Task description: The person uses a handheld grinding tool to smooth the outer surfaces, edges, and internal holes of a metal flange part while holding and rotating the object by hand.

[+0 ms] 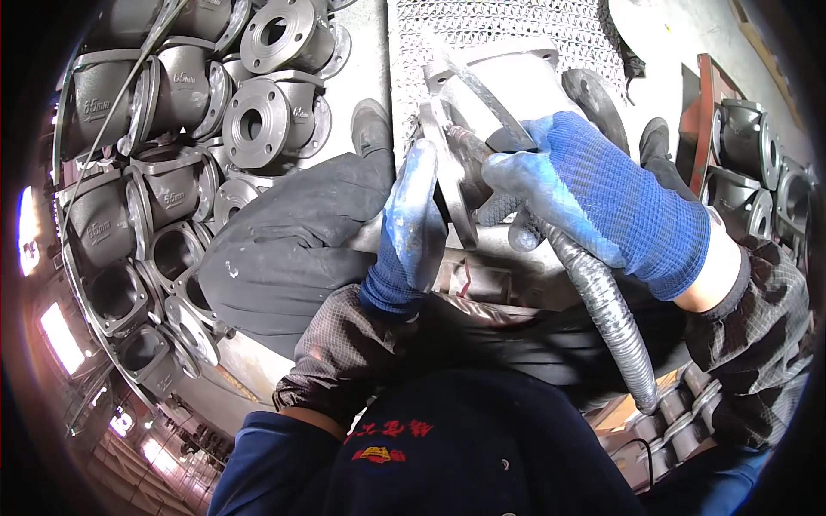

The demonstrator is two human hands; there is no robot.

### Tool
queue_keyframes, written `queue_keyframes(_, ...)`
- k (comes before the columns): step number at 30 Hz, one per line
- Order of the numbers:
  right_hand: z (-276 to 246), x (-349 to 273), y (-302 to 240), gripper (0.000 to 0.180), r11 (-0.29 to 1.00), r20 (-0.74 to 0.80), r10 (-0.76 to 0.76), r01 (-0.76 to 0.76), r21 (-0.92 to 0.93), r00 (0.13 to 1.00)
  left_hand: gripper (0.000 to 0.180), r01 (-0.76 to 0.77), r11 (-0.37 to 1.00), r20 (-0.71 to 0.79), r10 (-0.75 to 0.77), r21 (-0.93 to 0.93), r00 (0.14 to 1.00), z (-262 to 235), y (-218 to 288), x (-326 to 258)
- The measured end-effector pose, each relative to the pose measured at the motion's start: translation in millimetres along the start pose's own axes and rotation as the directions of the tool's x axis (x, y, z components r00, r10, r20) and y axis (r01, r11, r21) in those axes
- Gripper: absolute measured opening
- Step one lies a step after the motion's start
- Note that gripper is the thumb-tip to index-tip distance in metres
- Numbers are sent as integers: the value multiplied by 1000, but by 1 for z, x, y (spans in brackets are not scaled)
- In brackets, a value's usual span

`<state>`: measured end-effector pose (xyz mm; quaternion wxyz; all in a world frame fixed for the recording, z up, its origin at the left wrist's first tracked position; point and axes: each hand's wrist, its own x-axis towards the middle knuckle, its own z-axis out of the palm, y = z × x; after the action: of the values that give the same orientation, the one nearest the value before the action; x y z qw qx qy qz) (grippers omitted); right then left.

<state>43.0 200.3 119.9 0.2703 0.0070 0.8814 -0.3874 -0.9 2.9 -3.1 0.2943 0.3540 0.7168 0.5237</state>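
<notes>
A pale metal casting (508, 82) with flanged ends rests in front of me, at the top of the view. My left hand (409, 228), in a blue glove worn whitish on its coated side, lies against the near flange (449, 185); its fingers are stretched out. Closed around a hand tool is my right hand (585, 185), in the same kind of glove. A flat metal bar (490, 99) slants from it toward the upper left, across the casting. Below the hand hangs a silver-wrapped hose (607, 301). The grip itself is mostly hidden by the fingers.
Grey flanged castings (176, 185) are stacked in rows on the left. More castings (744, 138) stand at the far right beside a red frame (704, 112). Perforated matting (413, 43) lies under the work. My knees and shoes flank the casting.
</notes>
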Motion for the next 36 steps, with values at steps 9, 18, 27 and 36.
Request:
queue_keyframes(9, 4, 4, 0, 23, 998, -80, -60, 60, 3, 995, 51, -160, 981, -197, 178, 105, 964, -6, 13, -11)
queue_keyframes(18, 22, 9, -9, 29, 835, -274, 198, -16, 549, 941, 44, -254, 928, -169, 306, 273, 937, -16, 9, -19)
queue_keyframes(27, 28, 11, -4, 16, 925, -326, 94, 39, 378, 941, 37, -152, 927, -154, 216, 342, 964, -8, 17, -5)
queue_keyframes(36, 0, -39, -31, 29, 599, -271, 382, -13, 801, 884, 43, 186, 758, -51, -278, -625, 959, -5, 16, -2)
